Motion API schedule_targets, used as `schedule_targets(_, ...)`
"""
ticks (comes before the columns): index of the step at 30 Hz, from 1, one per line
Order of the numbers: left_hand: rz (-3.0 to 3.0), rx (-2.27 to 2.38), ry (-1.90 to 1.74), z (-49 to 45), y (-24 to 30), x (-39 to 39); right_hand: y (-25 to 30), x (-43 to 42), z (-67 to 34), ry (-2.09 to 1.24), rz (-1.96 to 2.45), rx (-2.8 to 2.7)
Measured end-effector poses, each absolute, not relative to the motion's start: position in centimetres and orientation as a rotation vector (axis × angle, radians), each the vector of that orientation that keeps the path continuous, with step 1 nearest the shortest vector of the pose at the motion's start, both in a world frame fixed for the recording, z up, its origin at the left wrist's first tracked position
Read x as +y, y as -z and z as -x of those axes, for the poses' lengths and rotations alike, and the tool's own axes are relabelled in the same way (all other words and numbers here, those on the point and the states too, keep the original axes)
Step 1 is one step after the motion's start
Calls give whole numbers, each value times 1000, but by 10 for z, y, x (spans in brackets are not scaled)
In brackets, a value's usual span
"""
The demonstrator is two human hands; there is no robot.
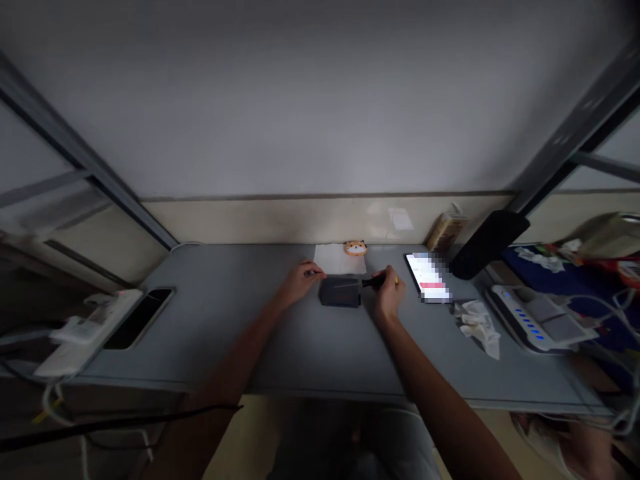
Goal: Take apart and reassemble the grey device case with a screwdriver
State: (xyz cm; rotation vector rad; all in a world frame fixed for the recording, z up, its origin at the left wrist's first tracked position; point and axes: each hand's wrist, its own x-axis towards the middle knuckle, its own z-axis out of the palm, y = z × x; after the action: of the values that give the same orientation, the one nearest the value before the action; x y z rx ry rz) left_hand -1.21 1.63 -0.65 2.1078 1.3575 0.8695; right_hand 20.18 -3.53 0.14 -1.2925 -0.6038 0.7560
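- Grey desktop (200,313) is stretching across the view, with a cream wall behind it and metal shelf uprights rising at both sides.
- White paper sheet (339,259) is lying beyond the work spot, and an orange tiger-face figure (355,248) is sitting at its far edge.
- Lit phone (427,277) with a pixelated screen is lying just beside the right hand, between it and a crumpled tissue (477,327).
- White device (535,320) with blue lights is resting at the desk's right end, and a black phone (140,319) is lying near a white power strip (90,330) on the left.
- Flat dark grey case (340,292) is lying on the desk between the hands, just in front of the paper.
- Right hand (387,293) is closing around a black-handled screwdriver (373,282), its thin shaft reaching over the case.
- Left hand (300,282) is resting beside the case, its fingers (311,272) pinching something too small to tell.
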Motion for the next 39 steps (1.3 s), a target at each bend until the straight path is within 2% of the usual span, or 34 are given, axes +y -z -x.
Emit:
schedule_targets(8, -2183, 1587, -855, -9, 0, 45, 1, -31, -205, -791, 1305, -561)
schedule_targets(17, -2295, 1513, -810, -1, 2, 5, -1, -31, -205, -835, 1313, -459)
schedule_targets(23, -2199, 1333, -787, -14, 17, -28, 4, -27, -216, -695, 1358, -544)
schedule_targets(32, -1978, 968, -621, 24, 3, -5, -9, -38, -218, -411, 1358, -889)
schedule_targets(39, -2010, 1025, -760, 6, 5, -4, -11, -48, -208, -355, 1328, -1146)
